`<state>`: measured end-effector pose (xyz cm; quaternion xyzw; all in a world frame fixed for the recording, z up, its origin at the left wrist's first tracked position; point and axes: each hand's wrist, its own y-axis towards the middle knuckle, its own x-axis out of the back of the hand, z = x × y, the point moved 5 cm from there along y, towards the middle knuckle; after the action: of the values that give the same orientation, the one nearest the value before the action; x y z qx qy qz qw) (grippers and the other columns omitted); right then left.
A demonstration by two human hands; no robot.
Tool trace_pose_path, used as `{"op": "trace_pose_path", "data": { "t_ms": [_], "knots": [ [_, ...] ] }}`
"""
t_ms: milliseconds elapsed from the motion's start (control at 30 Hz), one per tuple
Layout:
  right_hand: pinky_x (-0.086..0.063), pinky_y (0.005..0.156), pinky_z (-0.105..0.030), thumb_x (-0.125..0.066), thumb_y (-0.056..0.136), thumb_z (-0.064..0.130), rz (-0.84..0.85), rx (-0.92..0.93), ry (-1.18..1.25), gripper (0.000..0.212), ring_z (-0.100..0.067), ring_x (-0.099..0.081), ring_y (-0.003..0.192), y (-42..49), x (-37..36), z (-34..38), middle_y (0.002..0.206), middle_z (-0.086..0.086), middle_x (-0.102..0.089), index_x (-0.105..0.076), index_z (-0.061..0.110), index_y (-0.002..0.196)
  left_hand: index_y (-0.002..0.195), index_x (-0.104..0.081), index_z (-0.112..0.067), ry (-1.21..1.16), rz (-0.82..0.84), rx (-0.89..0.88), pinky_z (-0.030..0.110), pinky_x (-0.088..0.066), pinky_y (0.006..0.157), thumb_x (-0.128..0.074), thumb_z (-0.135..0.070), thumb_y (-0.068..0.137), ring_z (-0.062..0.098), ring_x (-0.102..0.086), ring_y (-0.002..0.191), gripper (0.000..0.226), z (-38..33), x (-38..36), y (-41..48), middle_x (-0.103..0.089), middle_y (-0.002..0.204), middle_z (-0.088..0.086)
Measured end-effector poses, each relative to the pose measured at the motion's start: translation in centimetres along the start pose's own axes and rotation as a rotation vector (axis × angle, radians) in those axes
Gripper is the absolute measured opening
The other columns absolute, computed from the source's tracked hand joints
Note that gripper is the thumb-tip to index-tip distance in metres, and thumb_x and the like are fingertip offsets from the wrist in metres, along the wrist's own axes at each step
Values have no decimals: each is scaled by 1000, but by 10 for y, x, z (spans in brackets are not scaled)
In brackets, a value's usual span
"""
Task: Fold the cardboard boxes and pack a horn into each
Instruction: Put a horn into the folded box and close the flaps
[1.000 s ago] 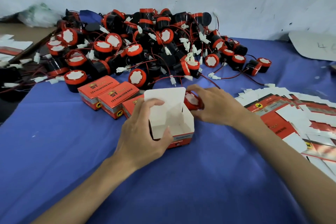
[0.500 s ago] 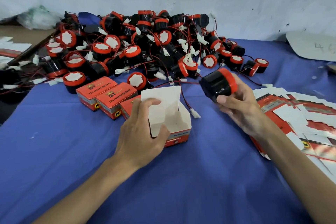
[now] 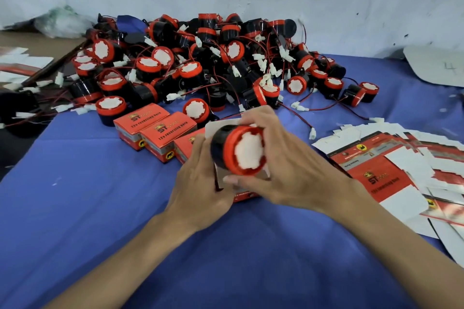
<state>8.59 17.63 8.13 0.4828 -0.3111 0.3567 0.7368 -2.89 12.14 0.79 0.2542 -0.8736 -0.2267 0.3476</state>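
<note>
right fingers (image 3: 261, 118): clasping red-rimmed black plastic cylindrical horn (image 3: 241, 150), poised for drop-in | left fingers (image 3: 198, 148): gripping open red cardboard box (image 3: 244, 195) beneath, steadying it

A black horn (image 3: 238, 150) with a red rim and white face tilts over the open cardboard box (image 3: 219, 125), which is mostly hidden.

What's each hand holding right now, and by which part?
Right hand grips a horn by its red rim, fingers over the top, thumb underneath. Left hand holds the open box by its left side.
</note>
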Motion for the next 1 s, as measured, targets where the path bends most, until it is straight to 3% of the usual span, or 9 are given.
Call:
{"op": "trace_pose_path", "data": {
  "t_ms": [100,167,267,367,500,633,733,867,1000],
  "knots": [
    [-41,67,-20,-54,87,55,132,26,-132,66,-6,-45,97,4,-5,-4,125,0,-46,-34,13,135,132,-33,-42,-157,34,-11,14,-41,93,-45,-36,87,-6,-46,115,47,-2,0,2,-46,126,-6],
    [-40,69,-22,-41,85,65,163,-40,-198,71,-5,-42,106,7,-1,-13,129,5,-52,-36,17,137,126,-34,-56,-282,53,71,17,-40,97,-47,-29,89,0,-47,118,48,0,1,2,-49,126,-6],
    [-49,70,-32,-23,79,73,262,-101,-388,79,-6,-42,114,3,-2,-23,132,11,-48,-39,19,135,125,-44,-37,-384,51,149,31,-43,98,-49,-15,81,12,-50,119,50,5,2,0,-53,124,-4],
    [-51,67,-39,-15,79,70,302,-123,-433,80,-10,-43,113,-4,-8,-26,130,12,-48,-42,18,133,123,-49,-25,-405,62,152,31,-43,96,-46,-31,76,13,-50,118,48,5,3,0,-54,123,-4],
    [-51,72,-45,-33,94,52,314,-149,-301,58,-7,-39,113,-11,-15,-27,129,7,-52,-39,18,141,117,-49,-37,-423,34,222,25,-44,92,-42,-51,80,4,-52,115,40,3,4,-2,-54,120,-14],
    [-52,73,-44,-52,95,26,348,-166,-240,48,-6,-39,117,-13,-13,-26,125,6,-54,-40,24,141,120,-45,-32,-281,12,216,11,-39,89,-49,-43,87,-3,-48,114,36,-1,2,-2,-51,121,-14],
    [-51,70,-36,-59,89,27,319,-192,-354,43,-9,-40,116,-13,-12,-24,126,13,-49,-52,32,131,120,-42,-32,-206,21,199,5,-35,88,-54,-23,83,-7,-45,112,40,-3,0,-2,-48,119,-19],
    [-44,67,-30,-58,84,37,313,-245,-465,34,-9,-43,105,-8,-10,-27,110,14,-57,-60,34,118,114,-43,-39,-296,28,263,11,-42,84,-56,-27,83,-1,-51,106,36,-4,-3,-3,-50,110,-25],
    [-45,69,-31,-52,89,27,382,-236,-444,34,-12,-42,113,-8,-17,-33,110,7,-55,-58,33,122,111,-42,-34,-356,20,293,4,-40,76,-69,-16,86,-8,-53,97,40,-3,-5,-3,-53,100,-31]
  ]
}}
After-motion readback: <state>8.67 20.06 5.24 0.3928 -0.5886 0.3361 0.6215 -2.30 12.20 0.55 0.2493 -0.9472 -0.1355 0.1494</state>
